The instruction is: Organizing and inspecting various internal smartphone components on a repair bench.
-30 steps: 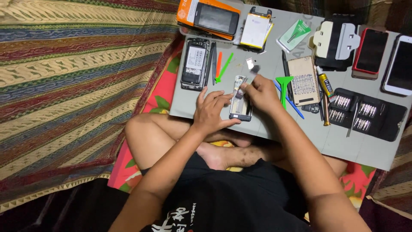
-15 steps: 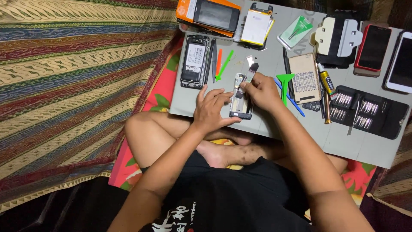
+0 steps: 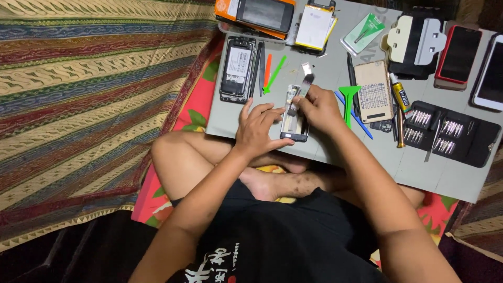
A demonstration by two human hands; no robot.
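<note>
An opened phone body [image 3: 293, 116] with its insides exposed lies on the grey work mat [image 3: 335, 152] over my crossed legs. My left hand [image 3: 258, 130] rests on the mat and steadies the phone's left side, fingers spread against it. My right hand [image 3: 318, 107] is at the phone's right side and pinches a thin metal tool [image 3: 303, 88] whose lower end lies over the phone's upper half.
On the mat: another opened phone [image 3: 238, 68], orange and green pry tools [image 3: 272, 73], a battery [image 3: 314, 27], a green spudger [image 3: 348, 99], a glue tube [image 3: 400, 97], a black screwdriver bit case [image 3: 453, 133], a red phone [image 3: 458, 52]. Striped cloth [image 3: 89, 94] covers the left.
The camera has shifted slightly. Both hands stay at the opened phone, with the right hand's tool still over its upper half.
</note>
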